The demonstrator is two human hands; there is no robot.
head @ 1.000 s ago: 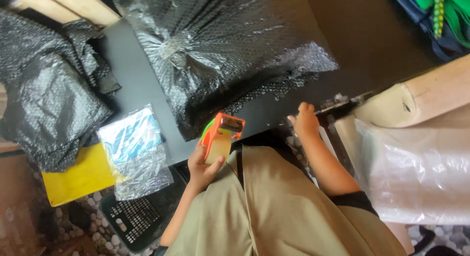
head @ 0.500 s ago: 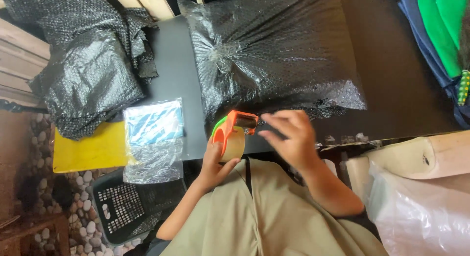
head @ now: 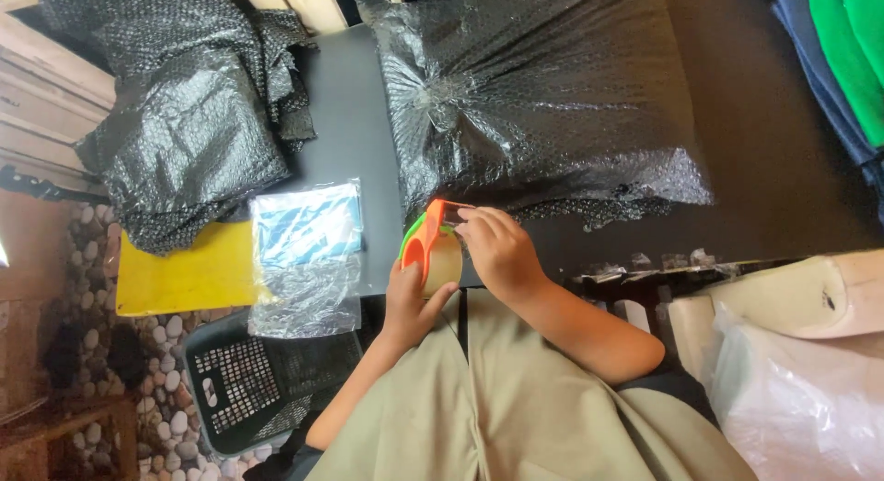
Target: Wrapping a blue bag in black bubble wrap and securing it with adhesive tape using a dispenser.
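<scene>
Left hand (head: 412, 301) wrapped from below around an orange tape dispenser (head: 425, 246) with a roll of clear tape, grip closed on it, just above the lap and at the near edge of the dark desk (head: 354, 122). Right hand (head: 497, 251) pinched at the dispenser's top end, fingertips (head: 465, 214) closed together there; whether on the tape end or on the dispenser itself, cannot tell. Directly behind both hands, filling the middle of the desk, a large black bubble-wrapped parcel (head: 543, 104), its near edge just beside the dispenser. Further left, a heap of loose black bubble wrap (head: 184, 122) spilling over the desk's edge. Beside the left hand, a clear plastic bag with blue contents (head: 308, 251), lying partly on a yellow sheet (head: 175, 274). Below that, a dark perforated crate (head: 249, 380) on a pebbled floor (head: 92, 352). To the right, a white plastic bag (head: 801, 398) and a pale roll (head: 810, 292), well apart from the hands.
</scene>
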